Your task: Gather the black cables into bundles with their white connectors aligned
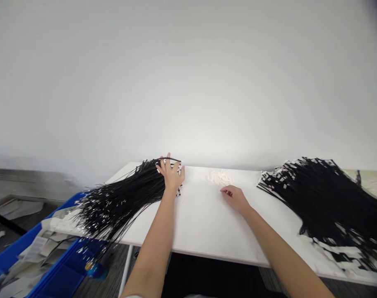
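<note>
- Forearms fill the bottom of the view, both reaching forward over the near edge of the white table (207, 231), which serves as landmark for everything else.
- Right-hand bundle of black cables (331, 203): biggest heap, on the table's right end, spilling toward its near right corner. White tags show at both ends. Strands run from far-left to near-right; likely parked clear of the middle so the hands have open surface.
- Left-hand bundle of black cables (123, 198): on the table's left end. Long axis slants from the far end under the hand down to the near-left, where the tagged tips fan out and overhang the table's left edge. Strands gather tight at the far end, loose at the overhang.
- Blue bin (61, 273): below and left of the table's left corner, holding pale scraps; the overhanging tips hang above it.
- Left hand (171, 174): fingers spread wide, palm pressed flat on the gathered far end of the left bundle. One cable arcs over the fingertips. Judged as pinning the strands so they stay together; not closed around anything.
- Right hand (236, 198): resting on bare table near the centre, fingers curled narrow; whether it pinches something small, cannot tell.
- Small pile of white pieces (219, 178): just beyond the right hand, toward the table's far edge, within easy reach.
</note>
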### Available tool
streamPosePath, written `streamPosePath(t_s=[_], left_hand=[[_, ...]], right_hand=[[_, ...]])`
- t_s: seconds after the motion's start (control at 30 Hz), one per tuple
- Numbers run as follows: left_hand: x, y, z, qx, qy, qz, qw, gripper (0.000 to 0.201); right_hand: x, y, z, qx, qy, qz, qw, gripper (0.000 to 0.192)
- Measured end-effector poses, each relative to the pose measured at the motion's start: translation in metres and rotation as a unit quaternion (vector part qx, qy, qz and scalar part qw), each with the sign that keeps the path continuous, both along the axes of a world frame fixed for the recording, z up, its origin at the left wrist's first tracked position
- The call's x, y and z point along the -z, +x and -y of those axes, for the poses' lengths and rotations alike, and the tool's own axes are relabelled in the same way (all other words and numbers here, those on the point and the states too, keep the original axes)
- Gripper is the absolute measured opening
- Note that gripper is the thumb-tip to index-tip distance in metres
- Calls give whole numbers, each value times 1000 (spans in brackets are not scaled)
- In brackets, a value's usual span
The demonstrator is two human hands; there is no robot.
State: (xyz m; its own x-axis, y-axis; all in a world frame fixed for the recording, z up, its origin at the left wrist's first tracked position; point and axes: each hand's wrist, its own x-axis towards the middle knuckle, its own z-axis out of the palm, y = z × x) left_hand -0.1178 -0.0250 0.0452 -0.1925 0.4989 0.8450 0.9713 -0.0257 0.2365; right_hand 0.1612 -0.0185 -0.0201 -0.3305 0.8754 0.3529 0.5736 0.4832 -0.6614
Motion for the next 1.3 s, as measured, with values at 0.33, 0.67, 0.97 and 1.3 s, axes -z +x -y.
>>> streamPosePath(t_s=[0.33,0.67,0.97,1.3], left_hand=[[-3,4,3,11,-20,-13,1000,27],[-4,8,7,-45,-60,16,997,29],[-3,5,2,-48,-50,54,996,39],[0,1,-4,-16,-51,34,998,34]], right_hand=[[1,0,0,3,-5,4,1000,21],[2,0,0,-2,1,8,1000,20],[0,1,1,-4,-2,15,1000,21],[1,1,-1,2,-13,14,1000,22]])
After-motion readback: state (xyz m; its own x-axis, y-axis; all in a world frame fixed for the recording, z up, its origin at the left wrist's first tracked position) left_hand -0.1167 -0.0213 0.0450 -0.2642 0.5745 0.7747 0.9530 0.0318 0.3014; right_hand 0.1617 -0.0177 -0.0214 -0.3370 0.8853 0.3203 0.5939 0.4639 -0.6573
